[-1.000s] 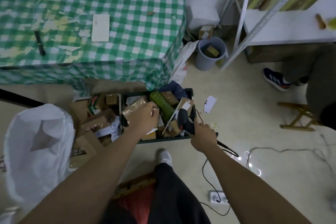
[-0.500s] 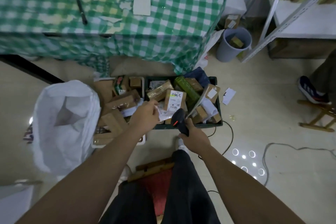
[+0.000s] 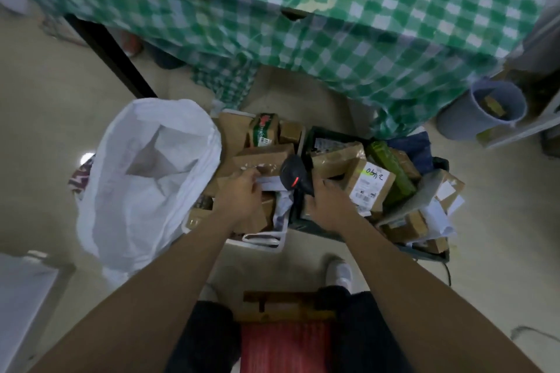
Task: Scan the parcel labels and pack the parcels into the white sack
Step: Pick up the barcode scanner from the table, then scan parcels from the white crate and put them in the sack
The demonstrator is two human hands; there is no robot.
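Note:
The white sack (image 3: 145,179) stands open on the floor at the left. Right of it a white basket (image 3: 266,244) and a dark crate (image 3: 315,136) hold several brown cardboard parcels. My left hand (image 3: 242,200) pinches a small white-labelled parcel (image 3: 269,185) over the basket. My right hand (image 3: 328,201) grips the black barcode scanner (image 3: 295,172), whose head with a red mark sits just right of that parcel. A labelled brown parcel (image 3: 368,188) lies on the crate pile beside my right hand.
A table with a green checked cloth (image 3: 363,33) rises just behind the parcels. A grey bucket (image 3: 481,109) stands at the right. A red-seated wooden stool (image 3: 288,339) is between my legs, and a white shoe (image 3: 339,271) is on the floor.
The camera swung left and closer. My left hand carried the small parcel from the dark crate towards the white basket side, and my right hand followed with the scanner.

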